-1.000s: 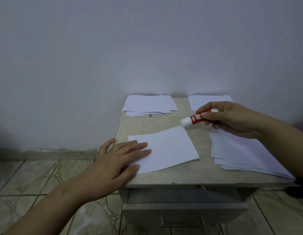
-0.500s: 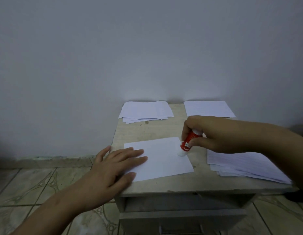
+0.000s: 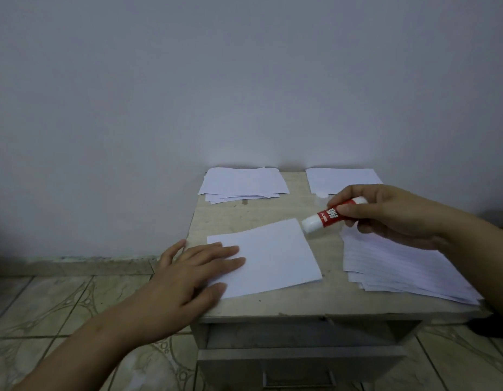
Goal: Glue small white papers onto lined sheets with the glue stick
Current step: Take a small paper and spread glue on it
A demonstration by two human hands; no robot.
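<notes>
A small white paper [image 3: 275,258] lies flat in the middle of the small table [image 3: 273,306]. My left hand [image 3: 194,272] presses flat on its left edge, fingers spread. My right hand [image 3: 385,213] holds a red and white glue stick [image 3: 326,217] nearly level, its white tip just off the paper's far right corner. A stack of lined sheets [image 3: 399,269] lies at the right, partly under my right hand. A pile of small white papers [image 3: 242,184] sits at the back left.
Another white sheet [image 3: 343,179] lies at the back right against the wall, with a small white cap [image 3: 321,195] beside it. A drawer [image 3: 298,362] stands slightly open under the tabletop. Tiled floor [image 3: 61,306] spreads to the left.
My right hand has lifted the glue stick off the paper's right edge and swung it up to the far right corner, from upright to nearly level. The left hand stays pressed on the paper.
</notes>
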